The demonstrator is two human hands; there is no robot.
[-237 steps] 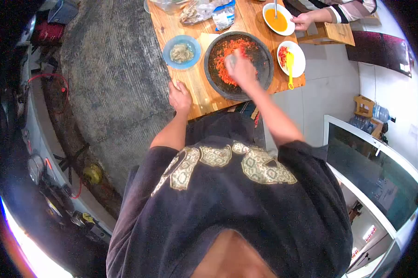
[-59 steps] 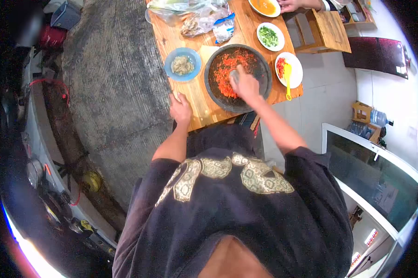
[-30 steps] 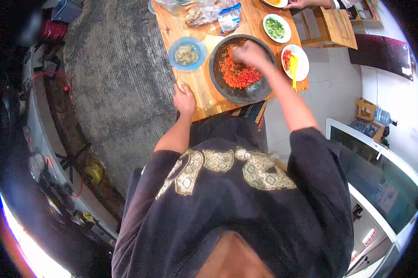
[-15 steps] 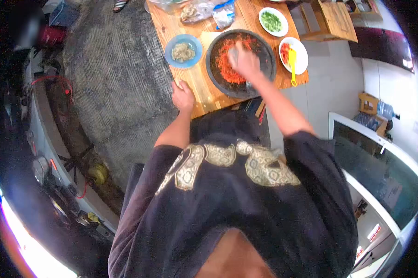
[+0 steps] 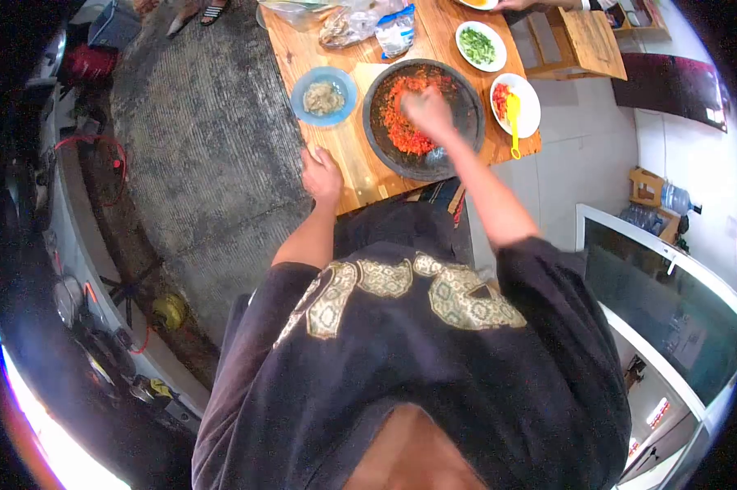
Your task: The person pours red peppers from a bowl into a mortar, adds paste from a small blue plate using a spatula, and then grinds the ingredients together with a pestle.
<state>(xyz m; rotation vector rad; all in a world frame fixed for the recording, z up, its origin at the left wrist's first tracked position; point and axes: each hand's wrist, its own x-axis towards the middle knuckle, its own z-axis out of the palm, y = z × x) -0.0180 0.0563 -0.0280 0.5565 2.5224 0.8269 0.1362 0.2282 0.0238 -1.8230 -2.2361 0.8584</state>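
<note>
My right hand (image 5: 427, 113) is closed around a grey pestle (image 5: 409, 101), mostly hidden under the fingers, inside a wide dark stone mortar (image 5: 464, 151). Chopped red food (image 5: 409, 135) lies spread in the mortar around the pestle. At the table's left edge, my left hand (image 5: 322, 173) grips the wooden tabletop (image 5: 360, 192), its thumb on top. A blue plate (image 5: 298, 112) of pale food stands left of the mortar. On the right are a white bowl (image 5: 532, 114) with red pieces and a yellow spoon (image 5: 513, 122), and a white bowl (image 5: 463, 30) of chopped greens.
Plastic bags (image 5: 356, 22) and a blue-and-white packet (image 5: 395, 34) lie at the table's far side. Another person's hand (image 5: 511, 5) touches a white bowl (image 5: 484, 5) at the top. A wooden stool (image 5: 593, 41) stands right of the table. Another person's feet show at top left.
My right hand has shifted slightly down and left in the mortar with the pestle. Another person's hand has appeared at the top, and more of the feet at top left shows.
</note>
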